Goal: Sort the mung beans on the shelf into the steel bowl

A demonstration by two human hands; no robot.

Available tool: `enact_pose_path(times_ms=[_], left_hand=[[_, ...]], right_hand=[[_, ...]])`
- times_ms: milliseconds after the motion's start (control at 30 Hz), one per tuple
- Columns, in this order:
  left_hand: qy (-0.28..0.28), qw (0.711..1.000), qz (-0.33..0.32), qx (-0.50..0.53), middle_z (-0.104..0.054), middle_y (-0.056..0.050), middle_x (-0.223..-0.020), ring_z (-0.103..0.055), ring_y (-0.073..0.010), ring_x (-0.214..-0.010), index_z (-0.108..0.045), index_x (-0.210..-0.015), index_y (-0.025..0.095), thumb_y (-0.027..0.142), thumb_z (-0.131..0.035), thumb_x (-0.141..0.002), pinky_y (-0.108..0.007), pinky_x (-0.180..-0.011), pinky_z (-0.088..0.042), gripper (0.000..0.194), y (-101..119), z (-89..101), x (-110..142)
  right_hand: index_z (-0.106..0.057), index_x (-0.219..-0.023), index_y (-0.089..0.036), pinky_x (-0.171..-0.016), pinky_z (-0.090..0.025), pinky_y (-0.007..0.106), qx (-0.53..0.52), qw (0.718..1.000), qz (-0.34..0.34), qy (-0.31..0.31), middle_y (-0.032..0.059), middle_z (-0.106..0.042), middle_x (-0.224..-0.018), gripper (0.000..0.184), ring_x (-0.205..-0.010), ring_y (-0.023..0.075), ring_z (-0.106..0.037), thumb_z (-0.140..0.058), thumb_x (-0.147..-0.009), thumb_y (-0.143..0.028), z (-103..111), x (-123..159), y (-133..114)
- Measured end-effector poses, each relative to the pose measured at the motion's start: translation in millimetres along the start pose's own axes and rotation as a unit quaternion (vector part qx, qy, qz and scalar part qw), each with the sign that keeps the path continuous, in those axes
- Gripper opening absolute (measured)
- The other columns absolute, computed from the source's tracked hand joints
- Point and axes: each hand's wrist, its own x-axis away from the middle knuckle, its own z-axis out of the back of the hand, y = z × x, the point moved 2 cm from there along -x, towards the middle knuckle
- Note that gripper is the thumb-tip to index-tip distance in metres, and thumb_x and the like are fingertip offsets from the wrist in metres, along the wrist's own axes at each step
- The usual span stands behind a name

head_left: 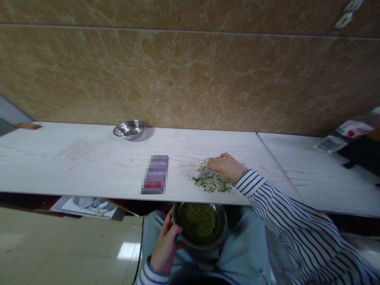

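My left hand (166, 241) grips the rim of a metal bowl (221, 233) full of green beans, held on my lap just under the table's front edge. My right hand (227, 167) rests on the white table (89, 166) with its fingers curled over a small pile of green beans (212, 183). A thin pale object sticks out from under those fingers; I cannot make out what it is.
An empty steel bowl (130, 129) stands at the back by the tiled wall. A blurred rectangular object (155, 174) lies left of the bean pile. Plastic packets (344, 136) lie at the far right. Papers (86, 206) sit below the table.
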Motion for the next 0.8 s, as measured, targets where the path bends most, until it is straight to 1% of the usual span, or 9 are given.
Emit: enact_pose_path(times_ms=[100,167,367,533,633,800], left_hand=[[-0.002,1.000,-0.002,-0.005,-0.060,-0.002,-0.086,-0.054,-0.0153,-0.071,-0.037,-0.134,0.029,0.017,-0.054,-0.066,-0.025,-0.054,-0.045,0.072,0,-3.4,0],[-0.011,1.000,-0.002,-0.007,-0.060,-0.002,-0.082,-0.054,-0.0149,-0.068,-0.035,-0.135,0.028,0.017,-0.054,-0.066,-0.026,-0.055,-0.046,0.072,-1,-5.2,-1],[-0.019,1.000,-0.001,-0.015,-0.060,-0.003,-0.100,-0.055,-0.0138,-0.074,-0.040,-0.130,0.030,0.017,-0.053,-0.068,-0.025,-0.058,-0.048,0.065,-7,-8.3,-4],[-0.034,0.999,0.010,-0.021,-0.059,-0.002,-0.099,-0.054,-0.0131,-0.073,-0.040,-0.128,0.031,0.017,-0.053,-0.068,-0.026,-0.059,-0.048,0.063,-9,-12.5,-5],[-0.030,0.999,0.016,-0.021,-0.058,-0.002,-0.100,-0.054,-0.0133,-0.073,-0.040,-0.128,0.031,0.016,-0.052,-0.068,-0.027,-0.059,-0.049,0.063,-9,-15.8,-4],[-0.040,0.999,0.020,-0.024,-0.056,-0.004,-0.104,-0.054,-0.0160,-0.075,-0.034,-0.132,0.032,0.017,-0.050,-0.070,-0.030,-0.055,-0.050,0.066,-9,-21.0,-1]], right_hand=[[-0.057,-0.099,-0.021,-0.083,-0.028,0.032,-0.001,1.000,0.002,0.010,0.0025,-0.066,-0.102,0.029,-0.097,0.0144,-0.055,-0.041,-0.081,-0.005,0,8,0],[-0.056,-0.100,-0.021,-0.084,-0.028,0.032,-0.003,1.000,-0.001,0.017,0.0030,-0.065,-0.103,0.029,-0.099,0.0144,-0.055,-0.042,-0.081,-0.005,1,14,0],[-0.056,-0.103,-0.021,-0.084,-0.028,0.032,-0.010,0.999,-0.012,0.033,0.0052,-0.064,-0.108,0.027,-0.100,0.0151,-0.055,-0.042,-0.084,-0.008,-1,30,1],[-0.056,-0.103,-0.021,-0.085,-0.028,0.032,-0.017,0.999,-0.020,0.046,0.0049,-0.065,-0.107,0.027,-0.100,0.0148,-0.055,-0.041,-0.085,-0.008,0,39,-2],[-0.056,-0.101,-0.021,-0.085,-0.029,0.032,-0.017,0.999,-0.022,0.044,0.0052,-0.065,-0.106,0.026,-0.099,0.0147,-0.056,-0.042,-0.084,-0.008,0,43,-3],[-0.056,-0.104,-0.021,-0.085,-0.029,0.032,-0.015,0.998,-0.023,0.056,0.0051,-0.065,-0.107,0.028,-0.099,0.0148,-0.056,-0.043,-0.083,-0.007,0,50,-4]])
